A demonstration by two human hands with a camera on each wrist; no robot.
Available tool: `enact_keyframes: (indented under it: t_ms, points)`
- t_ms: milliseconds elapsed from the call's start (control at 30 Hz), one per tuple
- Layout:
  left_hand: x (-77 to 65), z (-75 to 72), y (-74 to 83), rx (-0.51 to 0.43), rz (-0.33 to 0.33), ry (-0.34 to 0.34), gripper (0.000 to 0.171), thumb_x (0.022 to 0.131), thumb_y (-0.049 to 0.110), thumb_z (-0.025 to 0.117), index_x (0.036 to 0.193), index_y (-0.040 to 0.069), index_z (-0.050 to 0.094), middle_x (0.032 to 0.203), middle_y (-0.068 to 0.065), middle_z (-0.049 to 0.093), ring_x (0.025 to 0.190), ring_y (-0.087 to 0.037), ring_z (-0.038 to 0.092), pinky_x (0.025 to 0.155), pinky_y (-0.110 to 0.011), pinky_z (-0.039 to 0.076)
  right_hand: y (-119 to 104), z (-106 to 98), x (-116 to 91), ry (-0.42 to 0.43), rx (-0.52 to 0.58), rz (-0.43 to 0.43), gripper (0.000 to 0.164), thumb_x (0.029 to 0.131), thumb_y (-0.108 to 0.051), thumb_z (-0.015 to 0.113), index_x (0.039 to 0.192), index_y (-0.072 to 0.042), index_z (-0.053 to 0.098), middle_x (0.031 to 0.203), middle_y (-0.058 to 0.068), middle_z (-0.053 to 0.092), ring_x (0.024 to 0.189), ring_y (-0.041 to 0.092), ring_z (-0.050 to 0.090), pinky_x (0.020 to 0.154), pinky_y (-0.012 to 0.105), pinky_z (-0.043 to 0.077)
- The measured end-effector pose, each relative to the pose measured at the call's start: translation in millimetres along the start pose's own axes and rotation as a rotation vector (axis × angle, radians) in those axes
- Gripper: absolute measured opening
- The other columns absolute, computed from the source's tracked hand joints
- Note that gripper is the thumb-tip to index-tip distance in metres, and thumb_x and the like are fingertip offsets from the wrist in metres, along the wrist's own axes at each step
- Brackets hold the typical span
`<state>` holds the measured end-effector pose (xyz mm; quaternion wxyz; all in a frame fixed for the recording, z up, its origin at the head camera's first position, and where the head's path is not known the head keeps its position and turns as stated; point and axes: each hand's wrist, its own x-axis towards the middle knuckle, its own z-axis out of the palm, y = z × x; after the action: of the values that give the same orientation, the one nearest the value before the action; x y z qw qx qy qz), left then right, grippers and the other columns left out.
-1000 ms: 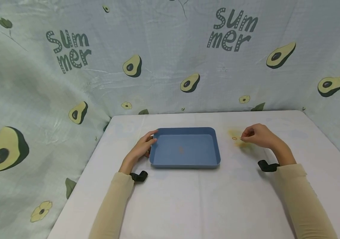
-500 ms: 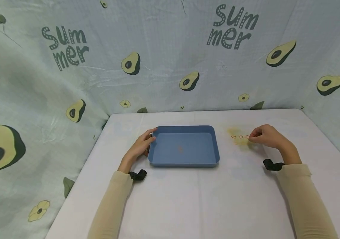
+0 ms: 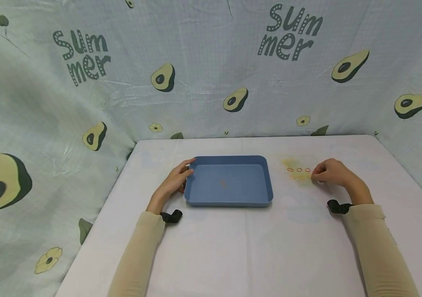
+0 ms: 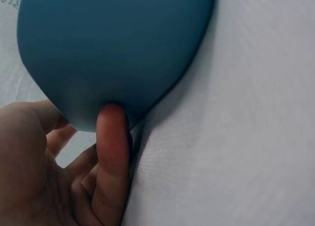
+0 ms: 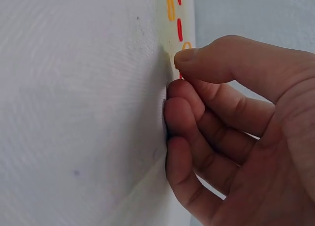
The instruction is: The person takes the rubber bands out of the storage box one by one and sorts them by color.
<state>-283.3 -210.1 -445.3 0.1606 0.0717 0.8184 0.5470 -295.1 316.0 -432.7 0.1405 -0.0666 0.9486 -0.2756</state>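
Observation:
My left hand point(image 3: 175, 180) grips the left side of a shallow blue tray point(image 3: 229, 204), with fingers at the rim near the back corner. A fingertip point(image 4: 112, 120) presses the tray's outer wall in the left wrist view. Right of the tray lies a row of small red rubber bands point(image 3: 299, 170), with orange ones point(image 3: 301, 177) just in front. My right hand point(image 3: 332, 172) is at the right end of these rows. Thumb and forefinger pinch an orange rubber band point(image 5: 187, 45), its loop showing beside the thumb tip; the other fingers are curled against the tabletop.
A white cloth covers the table point(image 3: 248, 251), with a yellowish stain point(image 3: 290, 162) around the bands. A cloth backdrop point(image 3: 196, 111) printed with avocados rises behind the table. The tray's floor has a faint tan mark point(image 3: 223, 184).
My right hand has moved right along the bands and then slightly nearer, uncovering more red bands and the orange row. My left hand keeps its hold on the tray.

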Motion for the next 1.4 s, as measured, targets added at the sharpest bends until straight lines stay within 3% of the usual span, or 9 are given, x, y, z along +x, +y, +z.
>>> enact_keyframes:
  t_ms: [100, 333, 1400]
  points:
    - [-5.0, 0.3, 7.1, 0.006, -0.002, -0.006, 0.050, 0.103, 0.025, 0.044, 0.152, 0.030, 0.030, 0.153, -0.015, 0.034, 0.062, -0.022, 0.044, 0.048, -0.032, 0.045, -0.2, 0.9, -0.7, 0.002, -0.003, 0.019, 0.028, 0.085, -0.024, 0.069, 0.095, 0.003, 0.066, 0.079, 0.004, 0.062, 0.073, 0.017, 0.051, 0.061, 0.029, 0.042]
    - [-6.4, 1.0, 7.5, -0.007, 0.004, 0.000, 0.050, 0.104, 0.026, 0.044, 0.152, 0.028, 0.031, 0.152, -0.015, 0.034, 0.061, -0.021, 0.044, 0.048, -0.032, 0.045, -0.8, 2.0, -0.7, -0.002, 0.005, 0.056, 0.028, 0.086, -0.024, 0.067, 0.096, 0.002, 0.064, 0.082, 0.005, 0.060, 0.076, 0.019, 0.051, 0.063, 0.029, 0.042]
    - [-7.0, 2.8, 9.8, 0.009, 0.005, 0.010, 0.050, 0.103, 0.025, 0.044, 0.151, 0.027, 0.032, 0.150, -0.016, 0.037, 0.060, -0.020, 0.044, 0.047, -0.032, 0.045, 0.9, 1.8, -1.6, -0.031, 0.023, 0.046, 0.027, 0.085, -0.022, 0.070, 0.097, 0.001, 0.068, 0.089, 0.008, 0.063, 0.081, 0.020, 0.052, 0.066, 0.028, 0.043]
